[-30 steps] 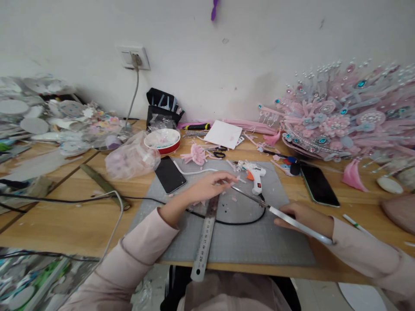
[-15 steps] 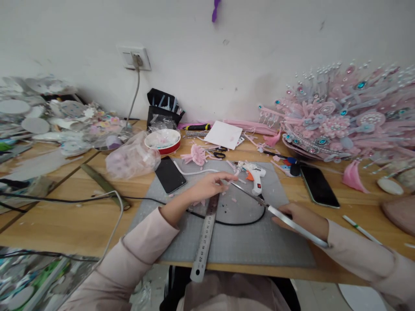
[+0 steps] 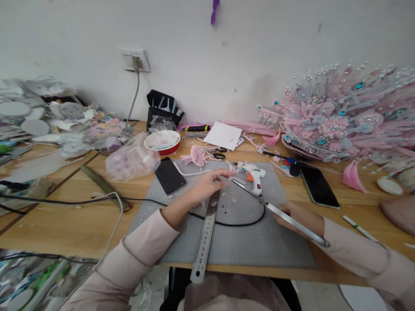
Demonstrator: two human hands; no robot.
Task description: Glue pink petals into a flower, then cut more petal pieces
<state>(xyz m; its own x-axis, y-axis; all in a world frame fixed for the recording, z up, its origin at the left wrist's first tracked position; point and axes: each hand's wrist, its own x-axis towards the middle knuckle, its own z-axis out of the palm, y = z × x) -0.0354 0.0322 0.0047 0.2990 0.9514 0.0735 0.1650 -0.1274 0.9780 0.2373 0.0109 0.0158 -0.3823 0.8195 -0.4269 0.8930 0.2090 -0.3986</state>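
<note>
My left hand (image 3: 207,186) reaches over the grey cutting mat (image 3: 246,242), fingers pinched on a small pink strip (image 3: 231,178) just in front of the white glue gun (image 3: 256,176). My right hand (image 3: 300,216) grips the handle end of long silver scissors (image 3: 275,210), whose blades point up-left to the pink strip at my left fingertips. A steel ruler (image 3: 205,239) lies on the mat under my left wrist, beside a black cable (image 3: 240,222).
On the wooden table are a black phone (image 3: 170,175), a second phone (image 3: 317,185), a red-rimmed bowl (image 3: 162,141), a plastic bag (image 3: 131,159), a pink flower piece (image 3: 197,155) and white paper (image 3: 223,134). A large pink jewelled headdress (image 3: 343,116) fills the right back.
My left hand has lifted slightly and drawn the pink strip a little up and left. The scissors followed by a small amount. Otherwise the scene is unchanged.
</note>
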